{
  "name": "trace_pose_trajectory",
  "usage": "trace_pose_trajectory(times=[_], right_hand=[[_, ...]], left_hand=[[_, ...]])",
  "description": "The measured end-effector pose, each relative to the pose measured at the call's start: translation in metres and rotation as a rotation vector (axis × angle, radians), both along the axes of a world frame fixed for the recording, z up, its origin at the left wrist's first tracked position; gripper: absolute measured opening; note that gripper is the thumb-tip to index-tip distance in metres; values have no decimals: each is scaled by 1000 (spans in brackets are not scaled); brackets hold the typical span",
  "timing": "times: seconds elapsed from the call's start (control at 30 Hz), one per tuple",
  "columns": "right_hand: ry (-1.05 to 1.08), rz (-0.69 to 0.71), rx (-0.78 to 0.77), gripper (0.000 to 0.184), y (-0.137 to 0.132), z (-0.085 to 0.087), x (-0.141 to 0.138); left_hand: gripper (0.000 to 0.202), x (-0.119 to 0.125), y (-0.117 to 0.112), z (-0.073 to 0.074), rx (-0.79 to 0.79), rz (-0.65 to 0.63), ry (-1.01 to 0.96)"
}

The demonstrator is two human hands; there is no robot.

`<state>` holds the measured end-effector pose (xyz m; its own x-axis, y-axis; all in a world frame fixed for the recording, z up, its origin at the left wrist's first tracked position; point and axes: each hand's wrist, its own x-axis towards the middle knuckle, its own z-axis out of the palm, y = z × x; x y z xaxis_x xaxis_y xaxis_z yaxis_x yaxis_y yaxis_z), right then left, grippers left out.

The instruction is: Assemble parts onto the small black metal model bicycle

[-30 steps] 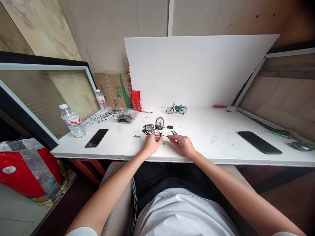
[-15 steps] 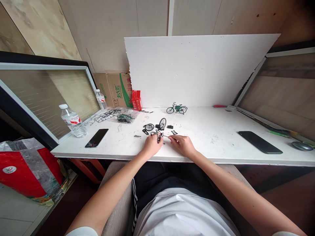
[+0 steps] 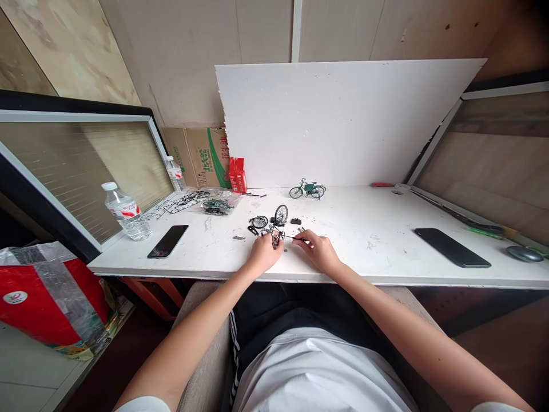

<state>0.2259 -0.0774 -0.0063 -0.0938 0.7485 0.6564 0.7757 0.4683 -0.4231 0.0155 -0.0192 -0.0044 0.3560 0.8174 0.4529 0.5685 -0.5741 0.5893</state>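
Model bicycle frame: small, dark, spindly (image 3: 278,233); in the left hand's fingertips, near the front edge of the white table (image 3: 364,252).
Frame, handling: judged very light, stiff but brittle, probably plastic; its thin bars look liable to bend or snap, and small enough to slip from the fingers.
Frame, where to hold: best, by judgement, at its thicker middle, between thumb and forefinger, with a mild pinch.
Left hand: closed lightly (image 3: 266,253) around the near side of the frame; the frame projects beyond its fingertips, away from the body and toward the right hand.
Right hand: thumb and fingers pinched (image 3: 318,250) on a thin dark rod; the frame lies just off its fingertips, to the left.
Thin dark rod: points left (image 3: 290,237), its tip at the frame; whether it touches cannot be told.
Upright wheel: black, spoked (image 3: 281,215), just beyond the frame; whether joined to it, unclear.
Flat wheel: black, spoked (image 3: 259,221), lying on the table, beyond the left hand.
Black block: small (image 3: 295,221), right of the upright wheel.
Green model bicycle: standing whole (image 3: 307,189), toward the back of the table.
Clear bag: green and dark parts inside (image 3: 219,204), back left.
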Motion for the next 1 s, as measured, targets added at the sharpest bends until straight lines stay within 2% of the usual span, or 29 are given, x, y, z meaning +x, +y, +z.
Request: trace_pose_trajectory(times=[0.3, 0.6, 1.0], right_hand=[[-64, -20, 16, 19, -1, -1, 2], [-105, -43, 45, 23, -1, -1, 2], [-135, -69, 39, 30, -4, 4, -2]], left_hand=[[15, -1, 1, 0, -48, -42, -4], [12, -2, -2, 5, -30, -68, -7], [13, -2, -3, 5, 8, -82, 18]])
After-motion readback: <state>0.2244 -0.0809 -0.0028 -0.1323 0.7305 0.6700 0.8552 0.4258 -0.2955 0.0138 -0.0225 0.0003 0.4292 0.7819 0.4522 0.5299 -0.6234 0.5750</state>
